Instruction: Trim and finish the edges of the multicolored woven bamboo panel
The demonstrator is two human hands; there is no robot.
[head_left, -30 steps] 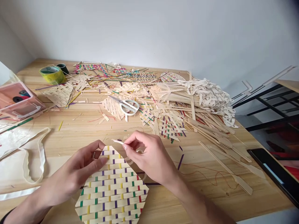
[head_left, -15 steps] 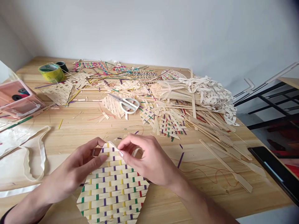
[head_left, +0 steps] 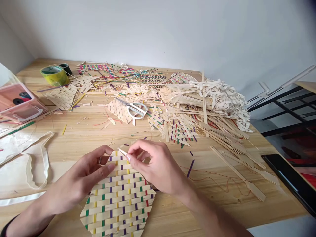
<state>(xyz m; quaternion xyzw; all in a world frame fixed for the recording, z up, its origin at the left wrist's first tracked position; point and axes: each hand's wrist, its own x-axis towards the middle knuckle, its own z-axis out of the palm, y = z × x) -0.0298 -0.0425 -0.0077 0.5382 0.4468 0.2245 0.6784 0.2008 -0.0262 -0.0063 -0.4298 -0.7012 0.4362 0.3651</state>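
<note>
A woven mat (head_left: 118, 200) of pale strips crossed with purple, green, yellow and red ones lies on the wooden table (head_left: 81, 138) in front of me. My left hand (head_left: 84, 177) pinches the mat's upper left edge between thumb and fingers. My right hand (head_left: 153, 164) is closed in a pinch on a thin pale strip (head_left: 122, 152) at the mat's top edge. A ring shows on my left hand.
White-handled scissors (head_left: 134, 108) lie among heaps of woven pieces and loose strips across the far table. A yellow tape roll (head_left: 53, 75) and a pink box (head_left: 17, 105) stand at the left, white ribbon (head_left: 37, 161) nearer. A dark phone (head_left: 288, 179) rests at the right edge.
My right hand lowered the pale strip to the mat's top edge, then lifted slightly while still pinching it. The mat shifted a little. My left hand kept its grip.
</note>
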